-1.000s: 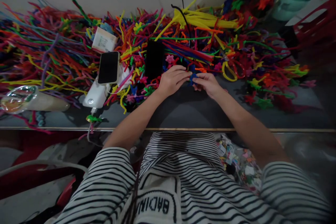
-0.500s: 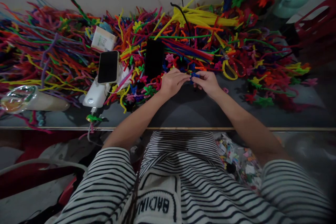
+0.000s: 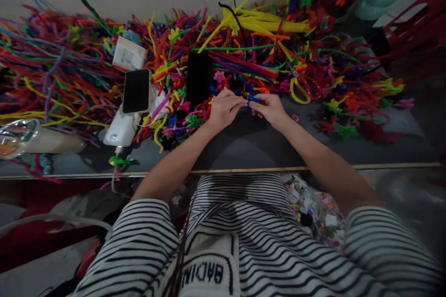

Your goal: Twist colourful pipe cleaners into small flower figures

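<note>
My left hand (image 3: pixel 226 108) and my right hand (image 3: pixel 270 110) meet over the dark table. Between their fingertips is a small blue pipe cleaner piece (image 3: pixel 253 99), bent into a compact shape whose details are too small to make out. The fingers of both hands are pinched on it, the right ones covering part of it. A black phone (image 3: pixel 199 76) lies just beyond my left hand. To the right of my right hand are scissors (image 3: pixel 300 90) with yellow and red handles.
Heaps of coloured pipe cleaners (image 3: pixel 87 74) cover the back of the table (image 3: pixel 237 155). On the left are a second phone (image 3: pixel 137 91), a white power bank (image 3: pixel 120 130), a small box (image 3: pixel 129 53) and a lying plastic cup (image 3: pixel 52 140). Finished-looking flowers (image 3: pixel 347 131) lie at right.
The whole view has shifted slightly, so everything on the table appears further left. Both hands keep their pinch on the blue piece, with only slight finger movement.
</note>
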